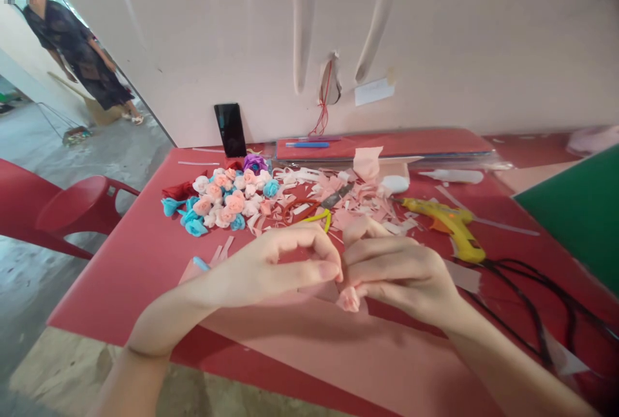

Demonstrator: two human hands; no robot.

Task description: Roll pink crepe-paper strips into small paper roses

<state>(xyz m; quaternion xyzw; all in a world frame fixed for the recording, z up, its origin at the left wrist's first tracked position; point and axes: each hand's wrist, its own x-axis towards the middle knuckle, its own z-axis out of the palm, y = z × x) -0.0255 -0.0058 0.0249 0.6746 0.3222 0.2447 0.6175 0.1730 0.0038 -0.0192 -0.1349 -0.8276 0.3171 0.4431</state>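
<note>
Just under my right hand (401,269) hangs a small pink paper flower (349,300), pinched between its thumb and fingers. My left hand (294,262) is close beside it, thumb and fingertips pressed together in a pinch. Whatever may be between those left fingertips is too small to make out. Below both hands lies a large sheet of pink paper (314,330). Beyond them is a heap of pink and white paper scraps (338,194), with scissors (338,196) and a yellow-handled tool (319,216) among them.
Pink, white and blue paper flowers (225,198) are piled at the left. A yellow glue gun (449,223) with black cables (527,288) lies right. A phone (231,130) leans on the white board (217,37). A red chair (77,204) and a person (80,49) are at left.
</note>
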